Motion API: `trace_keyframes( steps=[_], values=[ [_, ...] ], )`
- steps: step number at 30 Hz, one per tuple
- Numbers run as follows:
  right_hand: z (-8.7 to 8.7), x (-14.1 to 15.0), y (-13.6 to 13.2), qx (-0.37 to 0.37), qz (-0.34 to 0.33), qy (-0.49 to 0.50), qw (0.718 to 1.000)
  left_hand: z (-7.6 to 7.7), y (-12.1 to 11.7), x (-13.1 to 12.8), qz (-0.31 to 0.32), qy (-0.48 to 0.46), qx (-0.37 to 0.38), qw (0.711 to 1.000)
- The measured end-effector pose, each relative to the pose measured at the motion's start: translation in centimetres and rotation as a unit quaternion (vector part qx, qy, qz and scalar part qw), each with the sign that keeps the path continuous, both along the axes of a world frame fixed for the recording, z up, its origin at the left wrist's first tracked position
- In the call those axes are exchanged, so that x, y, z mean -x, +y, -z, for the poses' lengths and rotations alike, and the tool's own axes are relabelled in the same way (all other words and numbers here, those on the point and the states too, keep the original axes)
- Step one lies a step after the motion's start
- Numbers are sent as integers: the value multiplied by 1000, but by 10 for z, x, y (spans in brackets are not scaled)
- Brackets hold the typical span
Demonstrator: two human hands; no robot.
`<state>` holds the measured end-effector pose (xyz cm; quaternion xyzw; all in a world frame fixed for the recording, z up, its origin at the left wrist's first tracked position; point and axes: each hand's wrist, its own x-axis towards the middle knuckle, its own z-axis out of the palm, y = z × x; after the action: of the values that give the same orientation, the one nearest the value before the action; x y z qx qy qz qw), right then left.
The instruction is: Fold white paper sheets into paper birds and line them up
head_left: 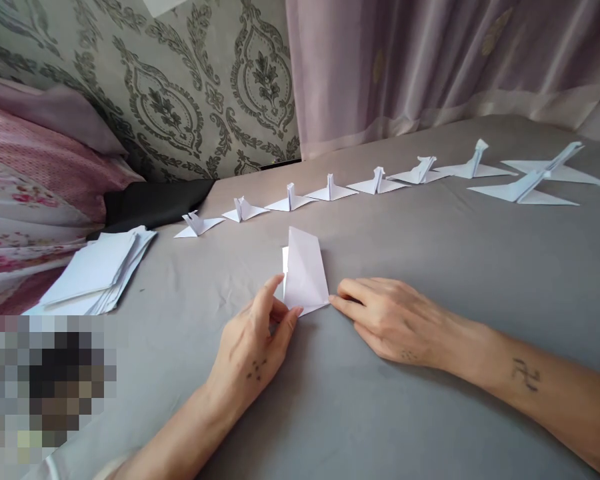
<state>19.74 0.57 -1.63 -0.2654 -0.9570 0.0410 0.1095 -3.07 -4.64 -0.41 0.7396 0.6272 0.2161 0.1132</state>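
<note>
A folded sheet of white paper stands in front of me on the grey cloth, with a smaller layer showing behind its left edge. My left hand pinches its lower left side, the thumb lying on the bottom edge and the index finger along the left edge. At the lower right corner, my right hand has its fingers closed, the fingertips on that corner; the thumb is mostly hidden. Beyond the hands runs a row of folded white paper figures with flat wings, among them one paper figure directly behind the sheet.
A stack of white paper lies at the left, beside a black item and floral fabric. Larger paper figures stand at the far right. Patterned wallpaper and a purple curtain bound the back. The lower left corner is pixelated.
</note>
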Motion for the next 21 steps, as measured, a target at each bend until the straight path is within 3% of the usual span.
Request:
trace_keyframes(
  steps=[7,12,18,21],
  values=[
    [5,2,-1,90,72,84,990,0,3,3,-30,-22,47,998],
    [6,4,-3,117,81,89,986,-4,2,1,-38,-47,56,997],
    [1,7,-3,158,111,103,976,-10,6,3,-83,-123,126,981],
    [0,8,-2,162,112,115,974,-8,8,8,-74,-135,118,981]
  ],
)
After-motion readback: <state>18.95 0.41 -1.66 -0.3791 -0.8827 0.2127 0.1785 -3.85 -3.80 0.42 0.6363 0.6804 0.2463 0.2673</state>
